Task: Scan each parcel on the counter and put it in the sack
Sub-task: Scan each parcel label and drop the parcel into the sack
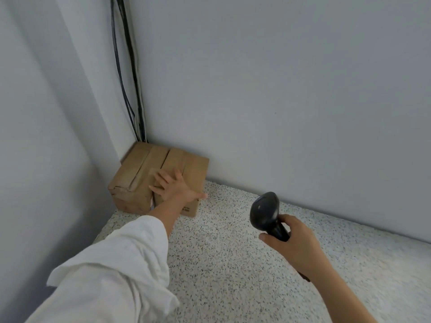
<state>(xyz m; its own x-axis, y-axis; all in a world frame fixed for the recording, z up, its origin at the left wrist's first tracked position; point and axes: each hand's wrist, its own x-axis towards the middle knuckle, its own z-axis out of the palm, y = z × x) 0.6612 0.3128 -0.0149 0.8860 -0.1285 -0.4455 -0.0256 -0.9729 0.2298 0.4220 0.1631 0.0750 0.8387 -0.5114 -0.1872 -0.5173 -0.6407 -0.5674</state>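
Nearest: white sleeve [112,271] on the left arm, pushed up the forearm, reaching forward across the speckled counter [233,264]. The right forearm is bare.

Right hand [293,243]: fingers and thumb wrapped round the handle of a black handheld scanner [265,210], held above the counter. The scanner head is tilted up and to the left, toward the parcel, well apart from it.

Left hand [173,187]: fingers straight and spread, palm flat on top of the parcel [140,169], thumb stretched out at its near right edge. The hand presses rather than grips.

Parcel: 1 brown cardboard box, taped along the top seam, near left corner dented. It sits on the counter at the far left, pushed into the corner. Small dark print shows on its near face, too small to read.

Obstructions: left wall [35,113] runs just beside the box's left side, back wall [279,89] along its rear. A bundle of dark cables [130,78] runs down the corner and disappears behind the box.

The 2 hands are well apart.
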